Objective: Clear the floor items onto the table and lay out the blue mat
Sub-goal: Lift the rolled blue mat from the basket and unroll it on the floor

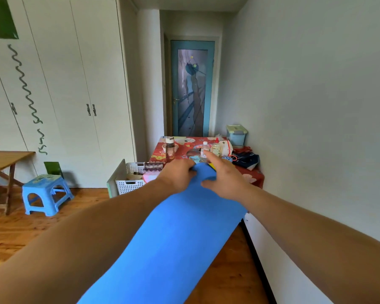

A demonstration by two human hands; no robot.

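Note:
The blue mat [173, 238] stretches from the bottom of the view up toward the table, held up off the wooden floor. My left hand [177, 175] grips its far end from the left, and my right hand [225, 177] grips the same end from the right, index finger stretched out. Just beyond my hands stands the small table [253, 176] with a red patterned cloth. On it are a brown bottle [169, 148], two small clear bottles [204, 149], a dark blue bag [246, 160] and a pale blue lidded box [237, 133].
A white perforated basket [130, 179] stands on the floor left of the table. A blue plastic stool [46, 193] and a wooden table [2, 160] are at the left. White wardrobe doors fill the left wall, a blue door [192, 88] is ahead, and a white wall runs along the right.

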